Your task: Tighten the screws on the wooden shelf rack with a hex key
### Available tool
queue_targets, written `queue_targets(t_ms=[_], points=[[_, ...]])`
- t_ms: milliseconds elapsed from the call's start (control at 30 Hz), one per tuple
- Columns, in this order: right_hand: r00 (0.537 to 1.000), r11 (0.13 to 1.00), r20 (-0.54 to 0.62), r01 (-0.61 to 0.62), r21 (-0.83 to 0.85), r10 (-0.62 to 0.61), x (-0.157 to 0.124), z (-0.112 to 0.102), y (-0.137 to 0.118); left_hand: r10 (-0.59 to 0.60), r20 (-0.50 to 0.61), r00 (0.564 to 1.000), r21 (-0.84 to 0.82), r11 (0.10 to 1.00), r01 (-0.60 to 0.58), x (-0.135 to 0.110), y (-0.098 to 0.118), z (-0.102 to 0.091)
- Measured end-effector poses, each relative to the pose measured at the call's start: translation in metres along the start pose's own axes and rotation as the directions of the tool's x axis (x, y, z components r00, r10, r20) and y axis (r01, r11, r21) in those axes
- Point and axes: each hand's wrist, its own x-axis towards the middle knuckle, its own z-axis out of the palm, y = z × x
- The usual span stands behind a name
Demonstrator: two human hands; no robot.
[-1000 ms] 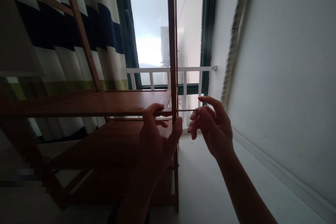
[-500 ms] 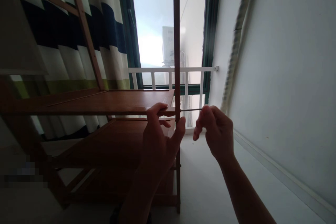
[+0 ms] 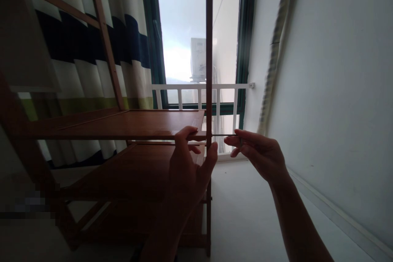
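Observation:
A brown wooden shelf rack (image 3: 147, 125) stands in front of me, with an upright post (image 3: 209, 69) on its right side. My left hand (image 3: 190, 168) grips the rack where the shelf's front rail meets this post; its fingers curl over the rail and the thumb presses the post's outer side. From that joint a thin metal hex key (image 3: 224, 135) sticks out level to the right. My right hand (image 3: 259, 149) holds the key's outer end between its fingers. The bent end is mostly hidden by the fingers, and the key's tip at the post cannot be seen.
Lower shelves (image 3: 144, 168) of the rack sit beneath. Behind stand a striped curtain (image 3: 86, 77), a window with a green frame (image 3: 244, 49) and a white railing (image 3: 184, 86). A white wall (image 3: 331, 69) with a wrapped pipe (image 3: 273, 49) rises on the right.
My right hand has shifted its hold on the hex key's outer end, its fingers now reaching out further left. The left hand keeps its grip. The whole view has shifted slightly.

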Motion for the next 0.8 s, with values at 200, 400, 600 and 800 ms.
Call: queue_targets(t_ms=[200,400,600,800], points=[[0.986,0.999,-0.167,0.008,0.035,-0.002,0.003,0.014,0.004,-0.004,-0.009,1.000,-0.006,1.000,0.004,0.000,0.001,0.000],[0.881,0.990,-0.450,-0.124,0.072,0.143,0.006,0.041,-0.007,0.028,-0.017,0.999,0.006,1.000,-0.028,0.001,0.000,0.001],[0.867,0.918,-0.365,-0.219,0.332,0.339,0.008,0.047,-0.010,0.031,-0.007,1.000,-0.010,0.999,-0.031,0.001,-0.003,0.000],[0.958,0.993,-0.274,-0.065,0.097,0.089,0.005,0.032,-0.005,0.021,0.000,1.000,0.000,1.000,-0.021,0.000,-0.002,-0.001]])
